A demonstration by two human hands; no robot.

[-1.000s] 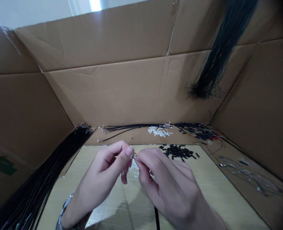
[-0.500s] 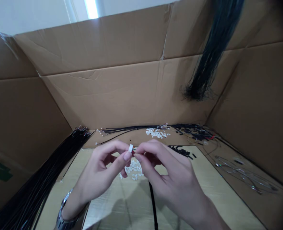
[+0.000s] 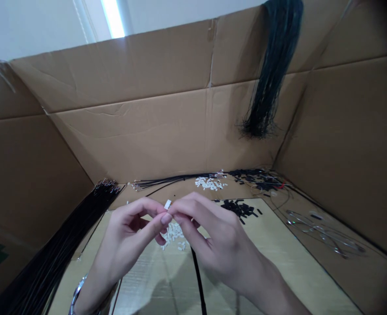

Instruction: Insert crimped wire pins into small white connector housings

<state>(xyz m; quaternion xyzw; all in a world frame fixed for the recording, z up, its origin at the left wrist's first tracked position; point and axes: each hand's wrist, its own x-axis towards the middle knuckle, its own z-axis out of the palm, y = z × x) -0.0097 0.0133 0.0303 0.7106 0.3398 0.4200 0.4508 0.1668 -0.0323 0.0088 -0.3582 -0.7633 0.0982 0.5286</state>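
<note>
My left hand (image 3: pixel 127 238) pinches a small white plastic connector (image 3: pixel 167 204) between thumb and forefinger. Tip to tip with it, my right hand (image 3: pixel 217 238) is closed on the end of a black cable (image 3: pixel 198 278), which runs down toward me below the palm. The thin wires at the cable's end are mostly covered by my fingers, and I cannot tell how far they sit in the connector. Under the hands, loose white connectors (image 3: pixel 172 234) lie in a pile on the board (image 3: pixel 154 280).
Black sleeve pieces (image 3: pixel 241 209) lie right of my hands, with more white connectors (image 3: pixel 209 183) behind. A long black cable bundle (image 3: pixel 68 236) runs down the left. Dark wires (image 3: pixel 272 70) hang over the back cardboard wall (image 3: pixel 141 127). Eyeglasses (image 3: pixel 324 232) rest at right.
My head view has shifted slightly, so the scene sits differently in the picture. My fingertips are closer together, the connector is tilted more, and the red wire seen earlier is now covered.
</note>
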